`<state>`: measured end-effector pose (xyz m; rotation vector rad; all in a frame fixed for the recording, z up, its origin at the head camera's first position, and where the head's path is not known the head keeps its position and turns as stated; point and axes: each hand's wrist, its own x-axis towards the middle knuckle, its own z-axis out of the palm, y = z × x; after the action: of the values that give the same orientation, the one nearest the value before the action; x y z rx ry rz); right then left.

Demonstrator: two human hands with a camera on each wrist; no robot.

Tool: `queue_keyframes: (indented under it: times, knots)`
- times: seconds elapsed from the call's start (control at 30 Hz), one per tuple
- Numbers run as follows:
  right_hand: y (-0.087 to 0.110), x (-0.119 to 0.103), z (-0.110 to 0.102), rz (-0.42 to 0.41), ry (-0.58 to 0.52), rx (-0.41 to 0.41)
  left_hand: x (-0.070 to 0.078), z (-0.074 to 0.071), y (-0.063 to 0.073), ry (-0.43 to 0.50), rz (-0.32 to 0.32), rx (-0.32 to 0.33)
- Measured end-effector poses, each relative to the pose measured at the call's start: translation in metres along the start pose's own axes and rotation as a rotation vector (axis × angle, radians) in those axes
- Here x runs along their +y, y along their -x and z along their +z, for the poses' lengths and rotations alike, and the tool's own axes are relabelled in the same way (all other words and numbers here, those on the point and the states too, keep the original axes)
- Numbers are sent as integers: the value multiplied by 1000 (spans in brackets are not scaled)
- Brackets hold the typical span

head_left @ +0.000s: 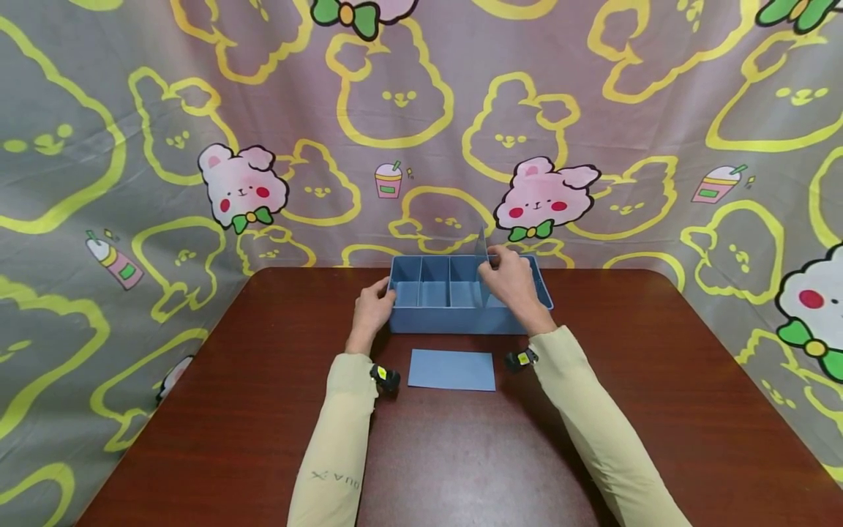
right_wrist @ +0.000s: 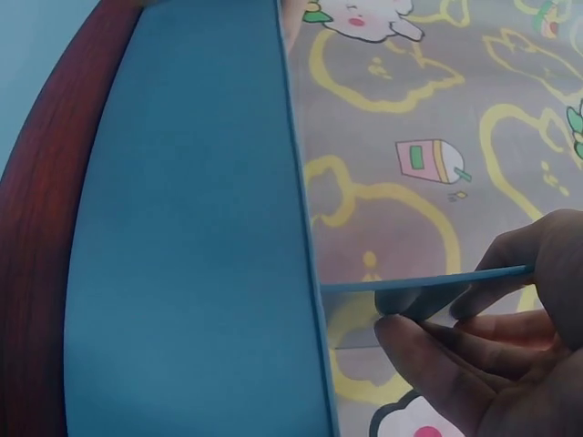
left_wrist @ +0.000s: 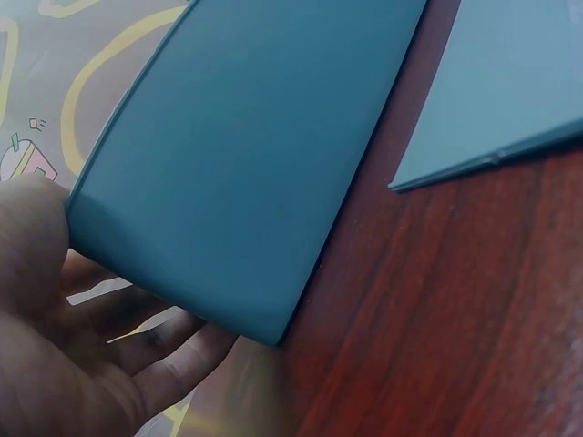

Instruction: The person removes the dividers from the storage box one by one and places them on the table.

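A long blue storage box (head_left: 454, 320) with upright dividers stands at the table's far side. At its left end my left hand (head_left: 372, 311) holds the box, the thumb at the top edge and the fingers along the end wall, as the left wrist view of the hand (left_wrist: 91, 355) shows. My right hand (head_left: 514, 282) pinches a thin blue divider panel (head_left: 483, 249) between thumb and fingers. That panel stands upright in the right part of the box and rises above the rim. In the right wrist view the divider (right_wrist: 437, 280) meets the front wall's top edge.
A flat blue rectangular panel (head_left: 451, 370) lies on the brown table (head_left: 283, 410) in front of the box. Two dividers stand in the box's left part. A patterned curtain (head_left: 316, 219) hangs right behind the table.
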<state>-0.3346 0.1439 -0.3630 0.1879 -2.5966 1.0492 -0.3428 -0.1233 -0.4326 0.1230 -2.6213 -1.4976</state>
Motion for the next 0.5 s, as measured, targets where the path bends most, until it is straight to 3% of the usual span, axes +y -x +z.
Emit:
queue_keyframes:
  times: [0.2,0.5]
  knots:
    - [-1,4,-8,-15,-80,-34,-1,1,-1,1,2,-1]
    - [-2,8,-11,-65,-118,-17,-1,1,-1,6,0,-3]
